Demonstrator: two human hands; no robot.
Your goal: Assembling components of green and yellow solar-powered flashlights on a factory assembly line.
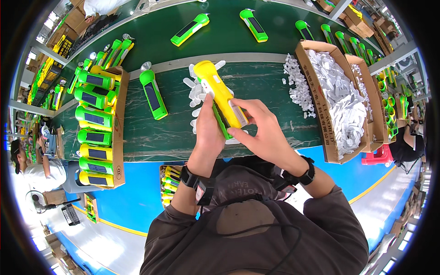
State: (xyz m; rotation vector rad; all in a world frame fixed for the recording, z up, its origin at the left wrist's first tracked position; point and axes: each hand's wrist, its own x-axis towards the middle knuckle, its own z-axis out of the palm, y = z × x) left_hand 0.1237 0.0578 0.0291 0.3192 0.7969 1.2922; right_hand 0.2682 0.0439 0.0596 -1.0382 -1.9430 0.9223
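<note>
A yellow-and-green flashlight (221,94) is held tilted over the green workbench, its yellow side up. My left hand (207,126) is closed round its left side, the fingers mostly hidden beneath. At its lower end, my right hand (259,126) pinches the body, with the forefinger by a pale strip and the thumb at the bottom edge. Loose white plastic pieces (189,82) lie on the bench under and beside the flashlight. Left of these rests another green flashlight (153,94) with a dark panel facing up.
A carton (118,137) stacked with flashlights stands at the left. On the right are a carton (316,98) of white plastic pieces and a pile of small white parts (298,85). Flashlights (253,25) lie on the green belt (224,27) beyond. A red stool (378,156) stands right.
</note>
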